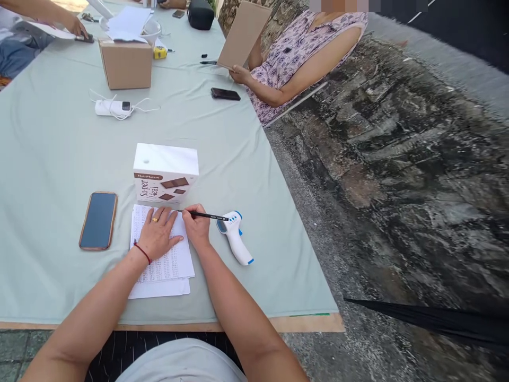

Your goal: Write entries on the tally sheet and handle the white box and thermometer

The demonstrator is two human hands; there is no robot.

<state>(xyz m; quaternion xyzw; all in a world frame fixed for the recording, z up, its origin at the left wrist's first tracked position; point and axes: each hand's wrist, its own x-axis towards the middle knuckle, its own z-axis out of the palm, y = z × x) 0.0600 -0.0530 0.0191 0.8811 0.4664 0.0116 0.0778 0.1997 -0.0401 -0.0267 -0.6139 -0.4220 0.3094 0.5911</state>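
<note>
My left hand [160, 233] lies flat with its fingers spread on a stack of printed paper sheets [170, 268]. At the top right of the sheets, my right hand [196, 227] grips a black pencil [207, 215], its shaft slanting to the right and its tip close to the paper's upper edge. A white Super Meal box [166, 172] stands upright just beyond the paper. Right of my right hand lies a white and blue infrared thermometer [235, 239]. To the left of the paper rests a phone in a brown case [98, 220].
Farther up the cloth-covered table [59, 159] are a white device with a cable [113, 108], a cardboard box [126, 64], a yellow tape measure [159, 52] and a dark phone [225, 94]. A person at right holds a brown board [244, 34]. Another person's hand [75, 25] is at upper left.
</note>
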